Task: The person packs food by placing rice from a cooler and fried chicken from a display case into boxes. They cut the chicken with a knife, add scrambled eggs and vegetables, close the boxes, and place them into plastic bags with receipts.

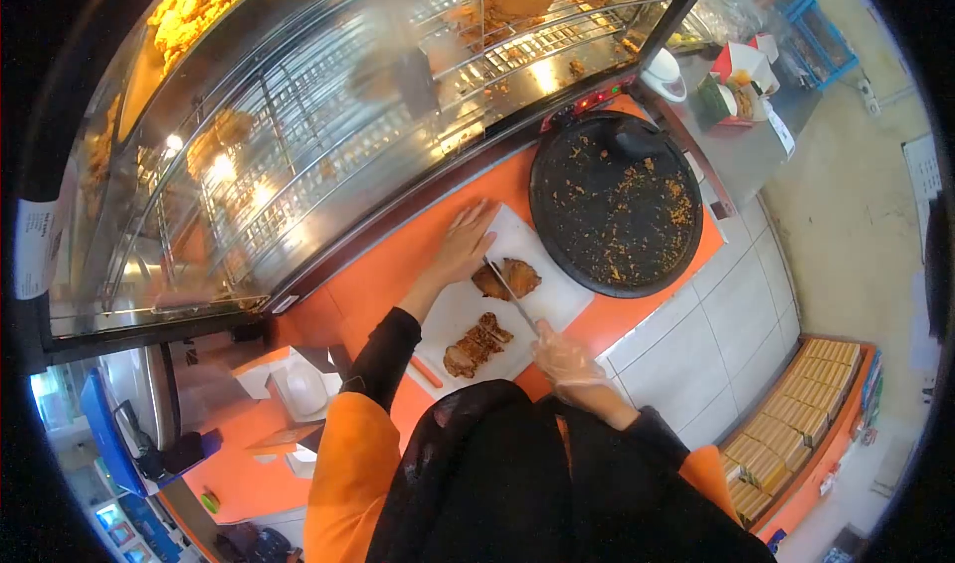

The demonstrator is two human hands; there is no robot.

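White board [545,299]: lies on the orange tabletop [398,275], close to its front edge, carrying two pieces of fried meat.
Uncut piece [507,278]: on the board's far half, the knife blade laid across it.
Sliced piece [476,346]: on the board's near half, cut into strips that lie side by side.
Knife [512,297]: blade slants from the uncut piece back toward the right hand.
Right hand [565,357]: in a clear glove, fingers closed round the knife handle at the board's near right corner.
Left hand [464,245]: bare, fingers spread flat on the board's far left part, just beside the uncut piece.
Black tray [617,205]: round, strewn with crumbs, just right of the board.
Warmer [328,135]: glass-fronted, wire racks with fried pieces, along the tabletop's far edge.
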